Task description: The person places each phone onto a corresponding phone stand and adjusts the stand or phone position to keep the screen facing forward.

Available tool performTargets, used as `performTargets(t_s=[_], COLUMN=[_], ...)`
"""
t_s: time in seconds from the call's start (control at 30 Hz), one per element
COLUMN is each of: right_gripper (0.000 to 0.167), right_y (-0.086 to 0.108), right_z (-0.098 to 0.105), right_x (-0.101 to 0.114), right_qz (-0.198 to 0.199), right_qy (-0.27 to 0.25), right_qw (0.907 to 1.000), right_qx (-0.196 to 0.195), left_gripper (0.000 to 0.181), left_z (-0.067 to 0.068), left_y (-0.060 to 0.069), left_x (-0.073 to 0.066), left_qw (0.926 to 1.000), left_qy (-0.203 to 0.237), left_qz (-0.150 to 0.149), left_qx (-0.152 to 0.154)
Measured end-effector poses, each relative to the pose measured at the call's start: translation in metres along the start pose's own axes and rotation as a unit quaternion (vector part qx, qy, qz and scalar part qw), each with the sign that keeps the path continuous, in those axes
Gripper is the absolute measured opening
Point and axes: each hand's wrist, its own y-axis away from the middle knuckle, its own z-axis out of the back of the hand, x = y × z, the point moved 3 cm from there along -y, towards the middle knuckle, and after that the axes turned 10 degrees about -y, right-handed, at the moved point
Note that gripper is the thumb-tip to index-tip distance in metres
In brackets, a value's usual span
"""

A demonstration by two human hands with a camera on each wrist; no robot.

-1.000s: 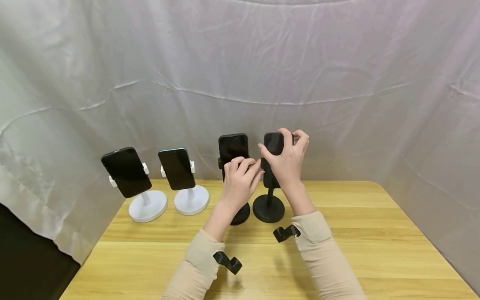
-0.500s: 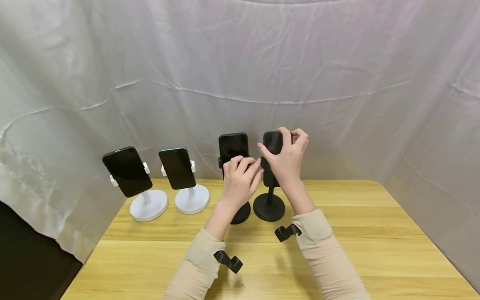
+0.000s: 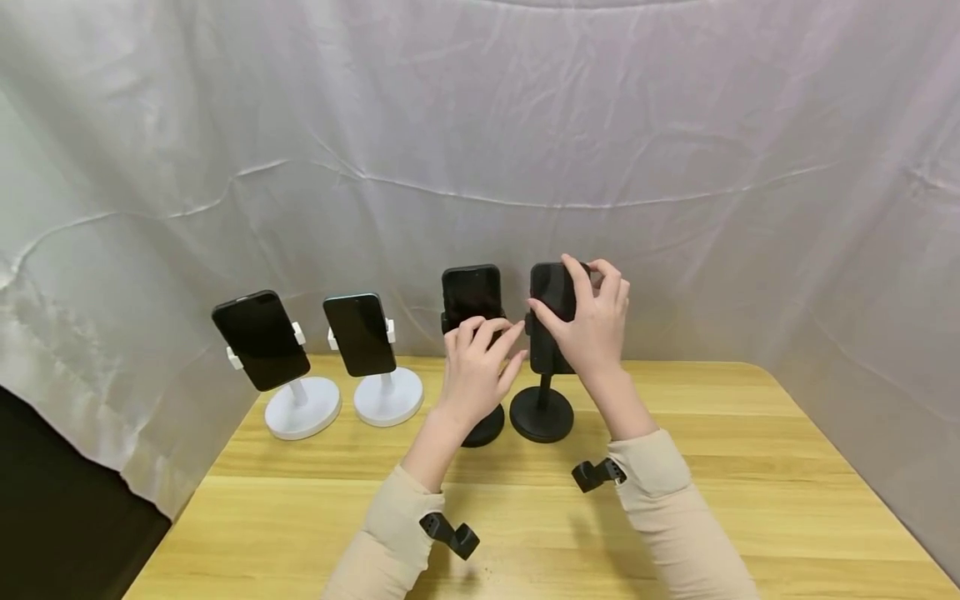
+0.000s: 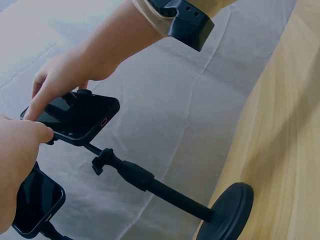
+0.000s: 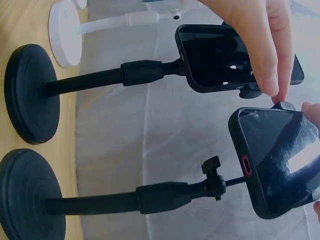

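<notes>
My right hand [image 3: 597,329] holds the black phone [image 3: 551,346] on the rightmost black stand [image 3: 542,417]. Its thumb lies at the phone's left edge, with fingers over the top and right side. In the right wrist view this phone [image 5: 275,160] sits in a clamp [image 5: 285,105], where a fingertip of my left hand [image 5: 257,35] touches. Seen from the head, the left hand [image 3: 476,367] reaches across a second black phone [image 3: 471,287] on its own black stand, hiding its lower part. The left thumb stands apart from the index finger.
Two white stands, each clamping a phone, stand to the left: a tilted black phone [image 3: 262,340] and a blue-edged phone [image 3: 360,336]. Everything stands on a wooden table [image 3: 517,533] before a grey curtain [image 3: 480,125]. Each sleeve carries a black wrist camera [image 3: 596,475].
My left thumb has moved away from the index finger. The right thumb has slid slightly down the phone's left edge, and the right wrist has shifted right. The whole view has drifted slightly.
</notes>
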Motion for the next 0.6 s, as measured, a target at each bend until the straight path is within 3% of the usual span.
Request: performTargets(t_s=[0.3,0.43,0.6], right_gripper=[0.076,0.068,0.07], right_y=[0.014,0.023,0.034], right_z=[0.014,0.023,0.038], right_x=[-0.007,-0.011,-0.018], right_qz=[0.022,0.021,0.017], right_qy=[-0.009,-0.01,-0.009], right_qw=[0.9994,0.9993,0.9991], right_qx=[0.027,0.029,0.037], left_gripper=[0.041,0.043,0.046], left_z=[0.009,0.019,0.034], left_y=[0.007,0.011,0.015], left_x=[-0.001,0.002,0.009], left_qw=[0.9989,0.9976,0.9969], left_qy=[0.026,0.038,0.033], left_qz=[0.01,0.02,0.034], left_qx=[0.036,0.054,0.063])
